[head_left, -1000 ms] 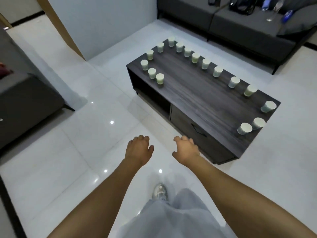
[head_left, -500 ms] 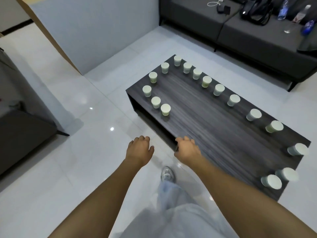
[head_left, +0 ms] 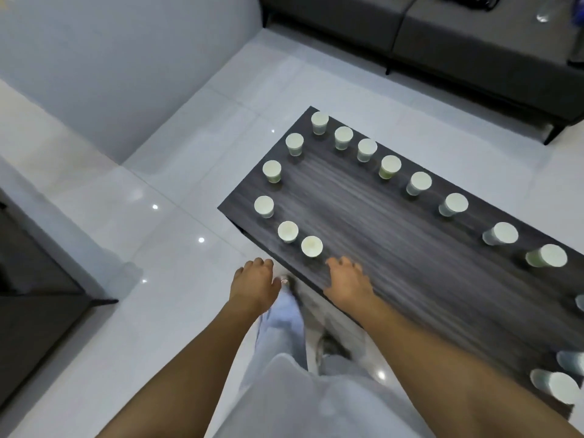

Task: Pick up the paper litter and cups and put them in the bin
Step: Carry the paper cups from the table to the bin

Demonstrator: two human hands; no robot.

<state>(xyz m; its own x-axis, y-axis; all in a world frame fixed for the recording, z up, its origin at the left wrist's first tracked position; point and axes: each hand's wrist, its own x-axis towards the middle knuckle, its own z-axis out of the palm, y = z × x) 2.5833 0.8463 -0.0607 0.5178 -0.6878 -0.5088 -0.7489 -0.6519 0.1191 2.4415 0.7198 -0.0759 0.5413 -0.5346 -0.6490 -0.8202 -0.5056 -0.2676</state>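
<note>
Dark table [head_left: 395,235]: nearest cup [head_left: 311,246] just beyond right hand [head_left: 347,278] (empty).

Cups [head_left: 311,246] standing along table [head_left: 395,248] edges, right hand [head_left: 347,281] hovering over table, left hand [head_left: 254,284] hanging beside it, both holding nothing.

Pale grey trousers [head_left: 278,336], bare forearms [head_left: 196,358]

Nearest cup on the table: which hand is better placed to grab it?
The right hand. It is over the table beside the nearest cup, holding nothing. The left hand is over the floor, off the table's edge.
</note>
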